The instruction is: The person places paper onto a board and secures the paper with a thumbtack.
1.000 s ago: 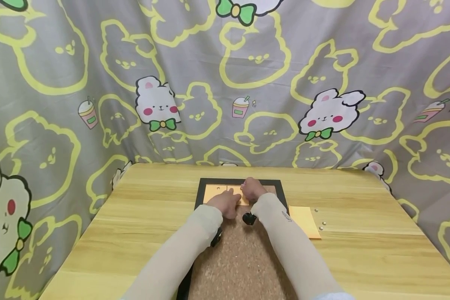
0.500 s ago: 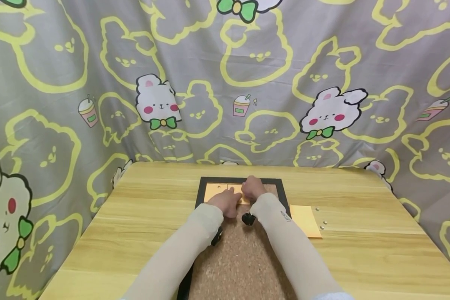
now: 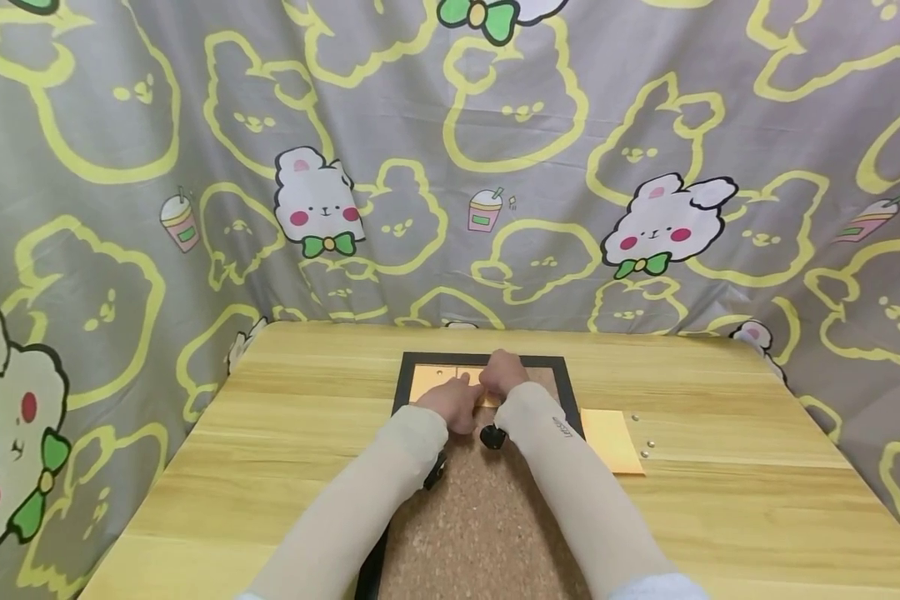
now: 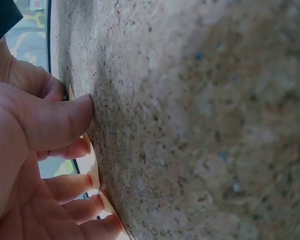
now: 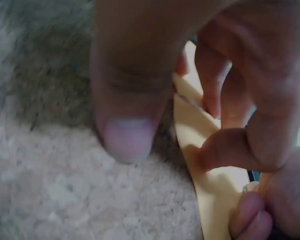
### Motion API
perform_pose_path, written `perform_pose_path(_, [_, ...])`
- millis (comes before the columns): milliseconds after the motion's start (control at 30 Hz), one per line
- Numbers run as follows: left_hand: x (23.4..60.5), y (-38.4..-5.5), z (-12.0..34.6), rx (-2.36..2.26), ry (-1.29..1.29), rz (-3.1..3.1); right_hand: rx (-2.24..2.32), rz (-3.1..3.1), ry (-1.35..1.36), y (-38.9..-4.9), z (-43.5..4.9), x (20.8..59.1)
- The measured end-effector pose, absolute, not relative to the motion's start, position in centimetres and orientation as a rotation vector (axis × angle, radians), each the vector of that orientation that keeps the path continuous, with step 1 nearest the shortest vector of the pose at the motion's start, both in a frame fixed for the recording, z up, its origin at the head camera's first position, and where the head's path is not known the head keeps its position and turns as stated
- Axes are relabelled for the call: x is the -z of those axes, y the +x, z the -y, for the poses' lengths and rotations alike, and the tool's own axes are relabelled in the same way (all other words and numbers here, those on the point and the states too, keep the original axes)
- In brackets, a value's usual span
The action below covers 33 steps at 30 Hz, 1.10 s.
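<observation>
Two orange paper notes lie side by side at the far end of a cork board: a left note bearing a small tack, and a second note beneath my hands. My left hand holds that second note down with fingertips; its thumb touches the cork. My right hand is at the note's right side with curled fingers. A tiny shiny thumbtack shows at its fingertips, mostly hidden; its grip is only partly seen.
A black frame edges the board on the wooden table. Right of it lies another orange note, with silver tacks beside it. A patterned curtain hangs behind and around the table.
My right hand has shifted slightly left, closer to the left hand, covering more of the second note. The left hand stays in place on the paper.
</observation>
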<state>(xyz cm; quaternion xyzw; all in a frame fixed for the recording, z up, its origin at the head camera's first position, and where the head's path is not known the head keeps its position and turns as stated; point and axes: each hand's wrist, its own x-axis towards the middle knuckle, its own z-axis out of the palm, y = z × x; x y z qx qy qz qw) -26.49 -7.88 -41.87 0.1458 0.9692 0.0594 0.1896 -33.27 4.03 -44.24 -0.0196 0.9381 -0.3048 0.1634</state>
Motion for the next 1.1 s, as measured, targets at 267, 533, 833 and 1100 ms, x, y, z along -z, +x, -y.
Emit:
perform_pose_path(267, [42.1,-25.8,7.6,-0.153,0.462,-2.715,0.732,-2.753,0.03,-32.3,-5.3,44.1])
perform_pose_path(533, [41.9,-25.7,8.1,-0.125,0.443,-2.738,0.858,-2.718,-0.001,-32.5,-6.4,44.5])
perform_pose_path(833, [42.4,-25.2,8.1,-0.15,0.466,-2.757,1.024,-2.674,-0.084,-31.0,-7.4,45.0])
perform_pose_path(1100, [42.3,-24.8,8.0,-0.007,0.468,-2.834,1.169,-2.655,-0.128,-29.9,-7.3,44.1])
